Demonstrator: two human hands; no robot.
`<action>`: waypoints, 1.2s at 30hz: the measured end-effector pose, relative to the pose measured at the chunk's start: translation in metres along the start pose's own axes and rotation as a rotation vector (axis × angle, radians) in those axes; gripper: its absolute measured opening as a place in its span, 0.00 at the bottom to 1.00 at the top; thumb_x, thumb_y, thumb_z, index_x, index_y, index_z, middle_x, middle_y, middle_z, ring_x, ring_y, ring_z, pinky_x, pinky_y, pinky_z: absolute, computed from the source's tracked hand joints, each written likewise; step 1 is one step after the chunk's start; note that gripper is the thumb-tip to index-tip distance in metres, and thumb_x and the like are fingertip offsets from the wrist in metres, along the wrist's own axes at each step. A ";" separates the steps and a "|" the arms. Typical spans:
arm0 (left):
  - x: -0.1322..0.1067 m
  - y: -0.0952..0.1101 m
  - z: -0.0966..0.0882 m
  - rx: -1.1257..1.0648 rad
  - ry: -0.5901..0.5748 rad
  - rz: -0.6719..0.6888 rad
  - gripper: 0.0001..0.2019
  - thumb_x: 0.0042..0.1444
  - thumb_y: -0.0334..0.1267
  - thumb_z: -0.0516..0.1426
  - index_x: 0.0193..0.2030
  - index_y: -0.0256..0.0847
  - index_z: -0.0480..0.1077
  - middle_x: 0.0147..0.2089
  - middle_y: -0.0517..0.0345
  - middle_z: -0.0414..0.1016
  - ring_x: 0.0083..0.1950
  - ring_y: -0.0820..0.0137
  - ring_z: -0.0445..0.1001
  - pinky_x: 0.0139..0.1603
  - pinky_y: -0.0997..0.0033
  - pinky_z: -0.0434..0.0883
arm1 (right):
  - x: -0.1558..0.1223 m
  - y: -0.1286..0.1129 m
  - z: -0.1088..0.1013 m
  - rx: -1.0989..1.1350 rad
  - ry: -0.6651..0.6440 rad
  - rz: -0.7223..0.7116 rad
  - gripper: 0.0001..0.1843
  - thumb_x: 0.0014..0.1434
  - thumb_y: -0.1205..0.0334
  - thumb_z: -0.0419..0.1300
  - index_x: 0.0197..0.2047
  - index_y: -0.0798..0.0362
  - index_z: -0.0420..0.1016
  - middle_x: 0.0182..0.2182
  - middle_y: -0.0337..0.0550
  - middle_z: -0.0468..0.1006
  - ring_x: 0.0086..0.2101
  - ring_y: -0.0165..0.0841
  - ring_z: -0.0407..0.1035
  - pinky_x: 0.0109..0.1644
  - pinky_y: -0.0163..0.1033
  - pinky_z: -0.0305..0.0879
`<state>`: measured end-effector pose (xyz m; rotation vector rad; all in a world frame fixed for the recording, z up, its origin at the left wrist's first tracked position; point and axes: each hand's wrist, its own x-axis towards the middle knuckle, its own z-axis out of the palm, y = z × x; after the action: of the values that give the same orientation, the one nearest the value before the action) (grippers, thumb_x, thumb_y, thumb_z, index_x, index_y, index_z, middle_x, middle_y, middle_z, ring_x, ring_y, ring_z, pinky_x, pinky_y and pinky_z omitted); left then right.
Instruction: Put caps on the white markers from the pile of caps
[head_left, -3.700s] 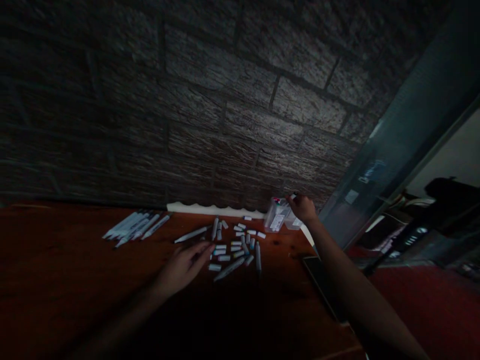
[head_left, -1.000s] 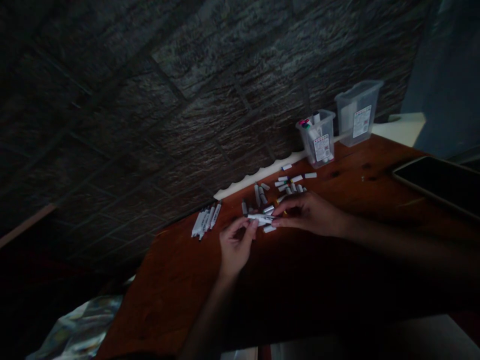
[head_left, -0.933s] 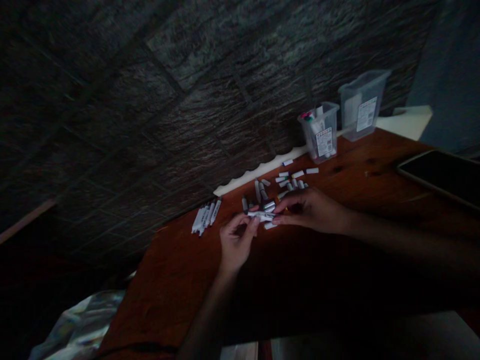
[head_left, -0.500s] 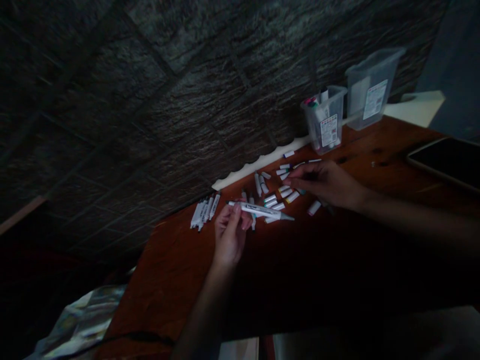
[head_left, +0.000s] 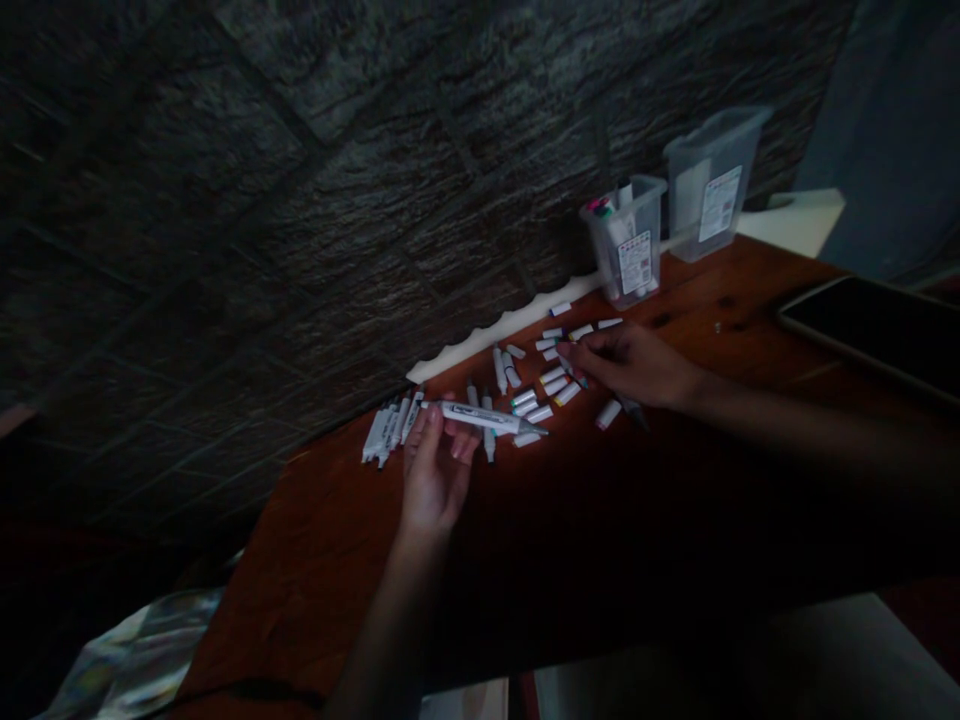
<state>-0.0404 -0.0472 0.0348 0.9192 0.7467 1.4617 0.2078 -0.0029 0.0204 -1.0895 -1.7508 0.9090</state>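
Note:
My left hand point(head_left: 435, 475) is closed around a white marker point(head_left: 484, 417), held above the table. The marker has dark print on its barrel and a bare grey tip pointing right. My right hand point(head_left: 630, 362) hovers low over loose white marker caps point(head_left: 555, 382), thumb and fingertips pinched together. Whatever lies between those fingertips is too dim and small to make out. A lone cap point(head_left: 608, 414) lies just below this hand. Several white markers point(head_left: 390, 425) lie side by side left of my left hand, and others point(head_left: 500, 368) lie behind it.
A clear plastic bin point(head_left: 636, 262) holding markers stands at the back, beside another clear bin point(head_left: 705, 205). A dark tablet-like slab point(head_left: 877, 325) lies at right on the wooden table point(head_left: 300, 560). A wavy white strip point(head_left: 487, 338) runs along the stone wall point(head_left: 300, 220).
The view has shifted slightly, moving everything a little left in the picture. My left hand still holds the marker. My right hand stays among the caps, its fingertips shifted slightly.

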 end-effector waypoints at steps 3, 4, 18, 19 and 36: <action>0.001 0.001 -0.002 -0.033 0.008 -0.002 0.10 0.52 0.40 0.66 0.36 0.37 0.75 0.23 0.68 0.61 0.21 0.83 0.57 0.25 0.81 0.65 | 0.001 0.005 -0.001 -0.030 -0.021 -0.022 0.14 0.59 0.52 0.57 0.34 0.53 0.77 0.25 0.39 0.75 0.26 0.30 0.68 0.32 0.36 0.63; 0.001 0.001 -0.002 -0.039 0.010 -0.001 0.10 0.51 0.40 0.66 0.36 0.36 0.75 0.23 0.68 0.61 0.21 0.83 0.57 0.25 0.81 0.65 | 0.001 0.006 0.000 -0.020 -0.030 -0.028 0.12 0.59 0.54 0.58 0.38 0.52 0.78 0.28 0.41 0.77 0.28 0.31 0.70 0.34 0.37 0.64; 0.004 0.001 -0.001 -0.004 0.130 0.018 0.18 0.49 0.43 0.67 0.25 0.38 0.63 0.18 0.71 0.59 0.18 0.83 0.57 0.21 0.82 0.63 | -0.002 0.000 -0.002 -0.343 -0.089 -0.153 0.20 0.63 0.53 0.53 0.24 0.54 0.73 0.20 0.38 0.71 0.23 0.28 0.63 0.30 0.37 0.55; 0.005 0.002 -0.001 0.004 0.155 0.025 0.18 0.48 0.44 0.67 0.25 0.39 0.63 0.18 0.71 0.59 0.17 0.83 0.57 0.20 0.82 0.62 | -0.002 0.000 -0.002 -0.343 -0.090 -0.159 0.19 0.63 0.53 0.53 0.26 0.53 0.75 0.21 0.39 0.73 0.24 0.28 0.64 0.32 0.37 0.56; 0.004 -0.020 -0.008 0.852 0.035 0.135 0.12 0.52 0.45 0.64 0.29 0.38 0.72 0.20 0.64 0.72 0.21 0.77 0.65 0.24 0.77 0.62 | 0.003 0.009 -0.022 -0.645 -0.083 0.103 0.16 0.52 0.61 0.60 0.43 0.59 0.74 0.32 0.53 0.75 0.30 0.37 0.67 0.32 0.41 0.55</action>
<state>-0.0381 -0.0411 0.0139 1.6052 1.4013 1.2660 0.2301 0.0061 0.0208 -1.5746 -2.1409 0.4478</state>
